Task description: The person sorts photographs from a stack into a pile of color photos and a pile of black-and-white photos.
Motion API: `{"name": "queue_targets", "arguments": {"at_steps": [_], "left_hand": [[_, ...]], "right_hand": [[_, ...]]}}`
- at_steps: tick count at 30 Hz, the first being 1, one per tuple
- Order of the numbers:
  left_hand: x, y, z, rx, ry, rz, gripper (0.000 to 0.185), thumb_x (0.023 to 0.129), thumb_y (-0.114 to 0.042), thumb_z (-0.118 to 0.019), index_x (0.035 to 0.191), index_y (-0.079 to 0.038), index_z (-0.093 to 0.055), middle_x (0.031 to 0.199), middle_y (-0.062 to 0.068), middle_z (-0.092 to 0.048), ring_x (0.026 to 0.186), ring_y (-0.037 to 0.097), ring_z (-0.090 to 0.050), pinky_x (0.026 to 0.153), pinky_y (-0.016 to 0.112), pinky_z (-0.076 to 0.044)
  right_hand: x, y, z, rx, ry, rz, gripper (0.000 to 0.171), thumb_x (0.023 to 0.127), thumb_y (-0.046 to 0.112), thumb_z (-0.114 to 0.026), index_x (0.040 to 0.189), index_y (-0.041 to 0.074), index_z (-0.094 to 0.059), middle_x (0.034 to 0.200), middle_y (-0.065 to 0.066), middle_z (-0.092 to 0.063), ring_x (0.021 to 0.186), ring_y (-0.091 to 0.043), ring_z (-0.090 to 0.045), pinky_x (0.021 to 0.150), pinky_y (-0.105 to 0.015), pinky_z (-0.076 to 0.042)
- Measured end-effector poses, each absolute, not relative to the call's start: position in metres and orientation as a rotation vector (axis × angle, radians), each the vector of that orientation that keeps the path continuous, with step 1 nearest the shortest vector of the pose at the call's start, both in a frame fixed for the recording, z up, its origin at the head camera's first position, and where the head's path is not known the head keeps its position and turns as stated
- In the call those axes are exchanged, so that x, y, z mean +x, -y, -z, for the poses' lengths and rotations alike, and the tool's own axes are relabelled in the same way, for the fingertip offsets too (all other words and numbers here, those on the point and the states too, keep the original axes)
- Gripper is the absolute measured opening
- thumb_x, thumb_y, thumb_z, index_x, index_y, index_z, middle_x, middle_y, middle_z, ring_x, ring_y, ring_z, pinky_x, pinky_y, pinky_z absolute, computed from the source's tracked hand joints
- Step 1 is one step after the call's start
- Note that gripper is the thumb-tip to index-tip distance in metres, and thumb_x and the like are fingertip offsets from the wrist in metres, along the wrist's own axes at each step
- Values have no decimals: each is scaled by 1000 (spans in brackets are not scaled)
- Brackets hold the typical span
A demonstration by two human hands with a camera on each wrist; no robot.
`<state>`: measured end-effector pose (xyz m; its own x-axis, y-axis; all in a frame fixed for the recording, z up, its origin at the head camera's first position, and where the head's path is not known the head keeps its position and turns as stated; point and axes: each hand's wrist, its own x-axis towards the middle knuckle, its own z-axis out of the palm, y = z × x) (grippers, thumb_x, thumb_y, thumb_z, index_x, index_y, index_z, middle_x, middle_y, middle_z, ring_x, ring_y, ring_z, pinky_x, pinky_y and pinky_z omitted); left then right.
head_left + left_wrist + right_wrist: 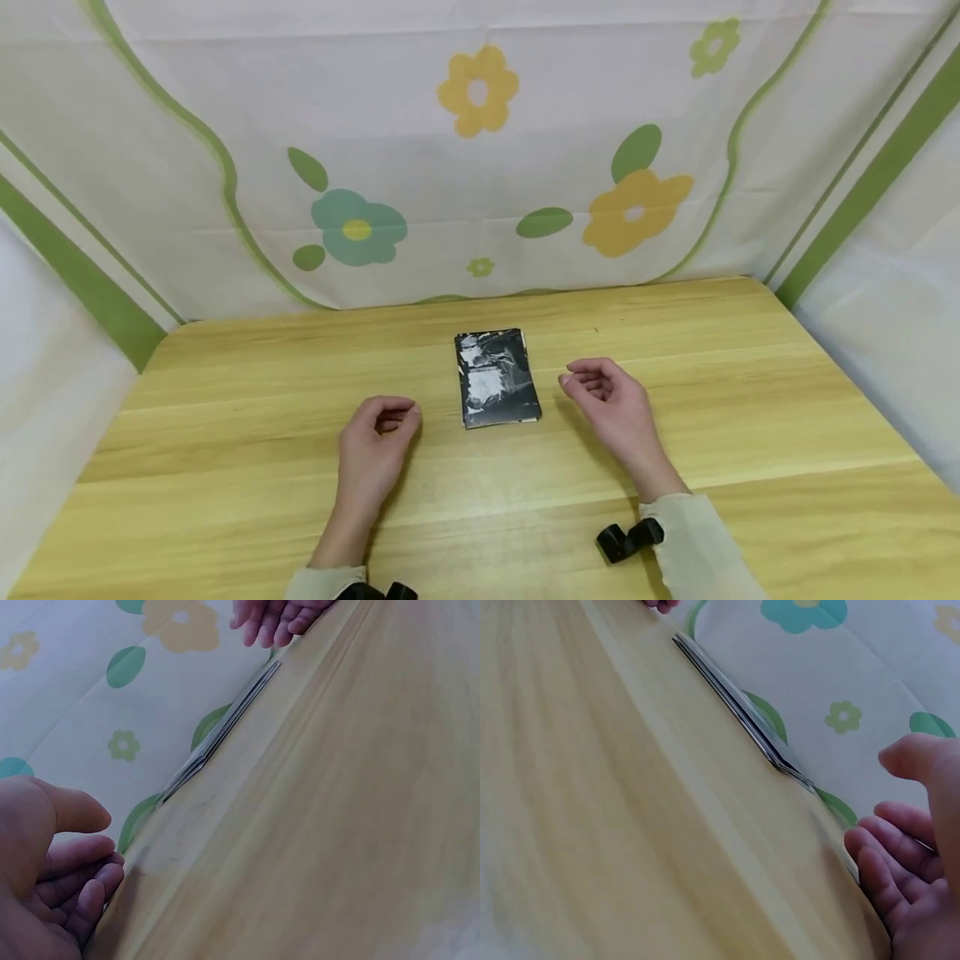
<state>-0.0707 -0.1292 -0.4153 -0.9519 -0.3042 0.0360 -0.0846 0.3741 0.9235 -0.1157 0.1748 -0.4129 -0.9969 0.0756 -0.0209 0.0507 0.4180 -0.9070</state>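
Note:
A thin stack of black-and-white printed cards or photos [498, 379] lies flat on the wooden table, its edges slightly uneven. From the side, the left wrist view shows several thin layers in the stack [225, 731]. To its left my left hand [375, 446] rests on the table, fingers loosely curled, holding nothing. On the other side my right hand [615, 408] lies with relaxed, bent fingers and nothing in them. Both hands are apart from the stack. In the right wrist view, a gap shows between the thumb and fingers of the right hand [907, 855].
The wooden table [465, 517] has rounded far corners. Behind it hangs a white cloth [420, 150] with flower prints, and white cloth also hangs at both sides. A black wrist device [630, 540] sits at the right sleeve.

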Motion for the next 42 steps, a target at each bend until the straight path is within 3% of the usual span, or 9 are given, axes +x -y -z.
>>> {"name": "queue_targets", "arguments": {"at_steps": [8, 13, 17, 20, 27, 36, 42], "left_hand": [[-73, 128, 422, 316, 2447, 1561, 8, 100, -9, -74, 107, -9, -79, 107, 7, -75, 95, 16, -68, 86, 21, -53], [-75, 128, 421, 293, 2459, 1512, 8, 101, -9, -72, 106, -9, -78, 107, 7, -74, 97, 18, -68, 87, 23, -54], [-75, 127, 421, 274, 2472, 1466, 7, 101, -8, -72, 105, -8, -78, 106, 6, -74, 97, 18, -69, 88, 26, -54], [-75, 127, 419, 259, 2463, 1444, 6, 100, -7, -72, 103, -8, -78, 104, 6, -74, 97, 19, -69, 87, 28, -54], [-75, 123, 418, 230, 2410, 1446, 6, 97, -3, -73, 98, -6, -78, 100, 6, -75, 93, 20, -70, 85, 29, -55], [-77, 117, 417, 227, 2448, 1470, 6, 98, -6, -74, 99, -8, -79, 100, 5, -75, 94, 18, -70, 87, 30, -55], [-79, 114, 420, 204, 2503, 1392, 10, 94, -10, -78, 102, -9, -82, 103, 6, -75, 99, 23, -66, 92, 38, -50]], "right_hand": [[-121, -158, 420, 1, 2735, -1323, 29, 96, 33, -82, 115, 12, -78, 103, -5, -72, 89, -17, -63, 81, -25, -52], [-121, -147, 420, 9, 2803, -1136, 47, 92, 47, -84, 123, 13, -78, 103, -4, -66, 90, -20, -57, 82, -33, -46], [-119, -139, 421, 7, 2866, -1016, 67, 88, 61, -82, 136, 15, -74, 106, -4, -62, 92, -23, -52, 80, -35, -40], [-119, -134, 421, 16, 2891, -968, 73, 87, 63, -82, 141, 16, -71, 108, -4, -62, 95, -24, -51, 80, -34, -39], [-120, -135, 419, 71, 2899, -911, 63, 90, 50, -84, 142, 15, -71, 108, -6, -62, 99, -25, -52, 82, -35, -39], [-113, -143, 418, 60, 2881, -882, 59, 92, 47, -82, 141, 17, -72, 106, -6, -62, 94, -24, -49, 77, -34, -36], [-111, -138, 423, 84, 2879, -868, 58, 93, 50, -81, 140, 18, -73, 101, -6, -58, 88, -23, -46, 76, -34, -34]]}}
